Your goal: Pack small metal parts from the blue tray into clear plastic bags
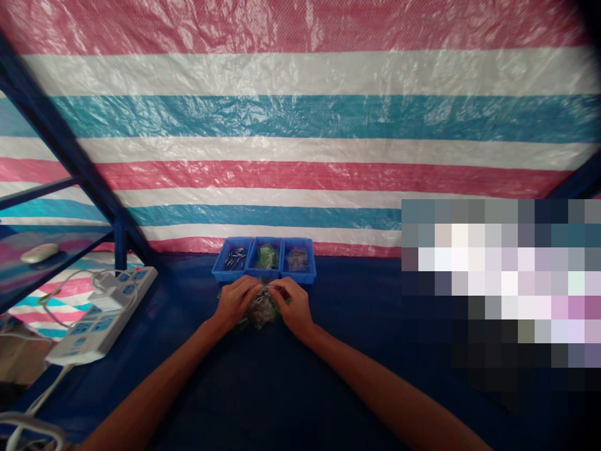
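My left hand (237, 303) and my right hand (294, 304) meet just in front of three joined blue bins, with fingers pinched inward. Something small and thin with a silvery glint shows between the fingertips, too small to name. Under and between the hands lies a pile of clear plastic packets (261, 313), partly covered by the fingers. The left bin (226, 275) holds several slim dark and silvery metal pieces (235, 257). Greenish clear packets (267, 257) fill the middle bin, and brownish packets (298, 259) lie in the right one.
A white power strip (89, 337) with plugs and cables lies along the left of the dark blue table (211, 401). Beyond it, a pale computer mouse (40, 253) rests on a shelf. A striped plastic sheet (282, 175) hangs behind the bins. The right side is pixelated.
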`<control>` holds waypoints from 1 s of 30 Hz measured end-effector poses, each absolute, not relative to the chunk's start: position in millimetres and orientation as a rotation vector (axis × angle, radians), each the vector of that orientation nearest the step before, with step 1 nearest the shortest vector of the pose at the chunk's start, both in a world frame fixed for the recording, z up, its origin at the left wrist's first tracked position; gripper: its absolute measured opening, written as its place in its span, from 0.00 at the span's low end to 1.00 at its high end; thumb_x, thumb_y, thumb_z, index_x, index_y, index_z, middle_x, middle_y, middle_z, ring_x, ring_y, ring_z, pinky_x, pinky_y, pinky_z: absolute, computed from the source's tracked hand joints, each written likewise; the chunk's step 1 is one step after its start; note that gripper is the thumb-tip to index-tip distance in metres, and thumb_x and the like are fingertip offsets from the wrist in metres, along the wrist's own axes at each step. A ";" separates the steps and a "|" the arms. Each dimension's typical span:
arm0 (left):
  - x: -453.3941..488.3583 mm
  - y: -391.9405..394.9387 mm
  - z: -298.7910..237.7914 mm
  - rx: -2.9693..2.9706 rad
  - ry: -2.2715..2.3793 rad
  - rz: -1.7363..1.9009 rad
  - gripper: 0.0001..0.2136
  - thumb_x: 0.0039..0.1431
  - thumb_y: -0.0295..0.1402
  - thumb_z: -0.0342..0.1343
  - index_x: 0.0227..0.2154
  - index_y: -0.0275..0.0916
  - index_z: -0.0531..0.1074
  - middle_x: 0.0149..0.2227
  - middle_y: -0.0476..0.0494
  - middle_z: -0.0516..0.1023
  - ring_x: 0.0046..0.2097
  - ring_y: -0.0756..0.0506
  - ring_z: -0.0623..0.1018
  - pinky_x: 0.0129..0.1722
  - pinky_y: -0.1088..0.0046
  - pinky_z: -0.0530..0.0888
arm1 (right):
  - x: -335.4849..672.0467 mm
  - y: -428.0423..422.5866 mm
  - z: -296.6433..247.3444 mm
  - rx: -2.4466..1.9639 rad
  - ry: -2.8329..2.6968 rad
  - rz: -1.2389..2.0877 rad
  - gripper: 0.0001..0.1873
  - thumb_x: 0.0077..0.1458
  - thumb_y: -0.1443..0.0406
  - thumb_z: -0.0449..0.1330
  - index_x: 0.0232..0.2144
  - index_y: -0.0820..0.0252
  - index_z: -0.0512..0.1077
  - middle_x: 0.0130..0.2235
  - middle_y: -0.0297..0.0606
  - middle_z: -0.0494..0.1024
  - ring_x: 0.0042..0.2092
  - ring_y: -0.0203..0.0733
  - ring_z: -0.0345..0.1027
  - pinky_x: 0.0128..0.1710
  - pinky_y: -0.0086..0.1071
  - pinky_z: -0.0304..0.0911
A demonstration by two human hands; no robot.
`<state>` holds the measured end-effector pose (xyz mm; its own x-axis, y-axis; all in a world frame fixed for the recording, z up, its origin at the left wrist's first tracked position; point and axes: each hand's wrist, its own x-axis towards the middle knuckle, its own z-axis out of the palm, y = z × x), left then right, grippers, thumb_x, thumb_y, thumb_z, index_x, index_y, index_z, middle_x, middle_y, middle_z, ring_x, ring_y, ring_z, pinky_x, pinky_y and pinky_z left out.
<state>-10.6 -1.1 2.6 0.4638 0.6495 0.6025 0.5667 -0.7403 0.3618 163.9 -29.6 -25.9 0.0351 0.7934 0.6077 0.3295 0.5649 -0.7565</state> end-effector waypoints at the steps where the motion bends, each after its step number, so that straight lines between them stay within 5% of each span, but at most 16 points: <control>1: -10.7 -1.3 2.7 2.594 1.095 1.139 0.11 0.63 0.34 0.46 0.30 0.37 0.71 0.29 0.45 0.75 0.31 0.50 0.74 0.34 0.76 0.70 | 164.0 -29.5 -25.7 -0.974 -1.556 0.465 0.09 0.58 0.63 0.54 0.34 0.59 0.73 0.31 0.37 0.73 0.31 0.36 0.66 0.33 0.29 0.62; 13: -10.8 -3.2 3.7 2.670 1.174 1.143 0.17 0.64 0.37 0.45 0.22 0.36 0.69 0.20 0.50 0.70 0.23 0.53 0.69 0.26 0.78 0.65 | 163.7 -30.0 -26.7 -0.937 -1.602 0.435 0.08 0.57 0.64 0.56 0.35 0.59 0.74 0.32 0.37 0.74 0.32 0.37 0.67 0.35 0.29 0.63; 30: -6.5 -7.6 6.1 2.631 1.033 1.339 0.07 0.59 0.33 0.53 0.33 0.38 0.75 0.33 0.45 0.80 0.34 0.49 0.79 0.38 0.75 0.75 | 163.1 -26.9 -26.7 -0.945 -1.636 0.468 0.11 0.60 0.64 0.52 0.36 0.59 0.74 0.33 0.38 0.75 0.35 0.39 0.69 0.38 0.31 0.63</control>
